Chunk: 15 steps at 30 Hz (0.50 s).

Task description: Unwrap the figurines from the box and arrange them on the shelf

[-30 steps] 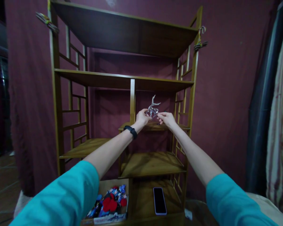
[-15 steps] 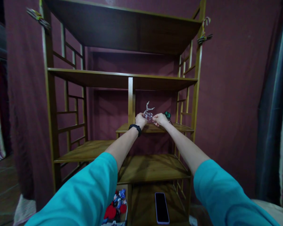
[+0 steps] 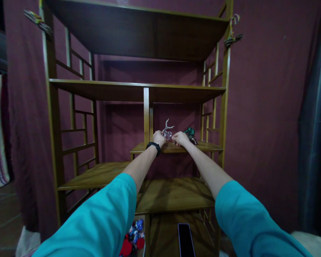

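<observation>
Your left hand (image 3: 158, 137) is closed on the left side of a clear figurine (image 3: 167, 135), which has branching antlers; fingertips mostly hidden behind the body, exact contact not readable. Your right hand (image 3: 179, 138) has thumb and fingers pinched together at the figurine's right end, just across from the left hand. So the figurine sits between your two hands, upright, antlers poking up above both. It's over the raised shelf (image 3: 209, 146); can't tell whether its feet touch the wood, too small and partly covered. Just right of your right hand, on that same shelf: a green and dark ornament (image 3: 191, 134), partly behind the hand, details blurry. Just left of your left hand, an upright wooden divider (image 3: 146, 116) goes up to the long shelf (image 3: 104, 85) overhead. Black band (image 3: 155, 145) on your left wrist, teal sleeves (image 3: 95, 217) on both arms. Directly below your hands, a wide lower shelf (image 3: 173, 196); further down, well below the right hand, a dark-screened phone (image 3: 186, 241) lies flat, cut off by the frame edge. Down and left of it, well below your left hand, a pile of red and blue items (image 3: 127, 246), partly hidden by your left sleeve.
</observation>
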Tool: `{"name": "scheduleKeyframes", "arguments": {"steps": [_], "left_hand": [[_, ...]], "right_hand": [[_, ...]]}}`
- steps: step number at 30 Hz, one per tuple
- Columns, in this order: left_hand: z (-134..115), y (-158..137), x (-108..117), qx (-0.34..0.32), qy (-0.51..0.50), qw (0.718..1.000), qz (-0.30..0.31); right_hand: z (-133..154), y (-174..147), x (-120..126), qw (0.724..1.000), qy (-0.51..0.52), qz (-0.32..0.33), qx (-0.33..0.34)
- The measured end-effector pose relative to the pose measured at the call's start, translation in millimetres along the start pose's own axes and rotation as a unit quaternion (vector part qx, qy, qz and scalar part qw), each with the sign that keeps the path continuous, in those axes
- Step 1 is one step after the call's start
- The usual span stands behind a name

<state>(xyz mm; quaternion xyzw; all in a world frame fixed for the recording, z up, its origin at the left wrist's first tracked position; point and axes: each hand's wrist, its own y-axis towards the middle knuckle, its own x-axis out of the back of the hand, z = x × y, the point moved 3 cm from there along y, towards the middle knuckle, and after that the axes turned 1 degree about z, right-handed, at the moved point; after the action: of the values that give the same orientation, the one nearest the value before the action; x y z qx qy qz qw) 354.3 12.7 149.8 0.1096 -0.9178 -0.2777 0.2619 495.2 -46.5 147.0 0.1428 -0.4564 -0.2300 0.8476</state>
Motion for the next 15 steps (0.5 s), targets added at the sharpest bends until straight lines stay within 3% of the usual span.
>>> {"name": "scheduleKeyframes", "arguments": {"steps": [9, 15], "left_hand": [[1, -5, 4, -0.025, 0.046, 0.999, 0.001], [-4, -16, 10, -0.041, 0.045, 0.998, 0.007]], "right_hand": [[6, 1, -2, 0.996, -0.083, -0.034, 0.009], [1, 7, -8, 0.995, -0.095, -0.021, 0.013]]}}
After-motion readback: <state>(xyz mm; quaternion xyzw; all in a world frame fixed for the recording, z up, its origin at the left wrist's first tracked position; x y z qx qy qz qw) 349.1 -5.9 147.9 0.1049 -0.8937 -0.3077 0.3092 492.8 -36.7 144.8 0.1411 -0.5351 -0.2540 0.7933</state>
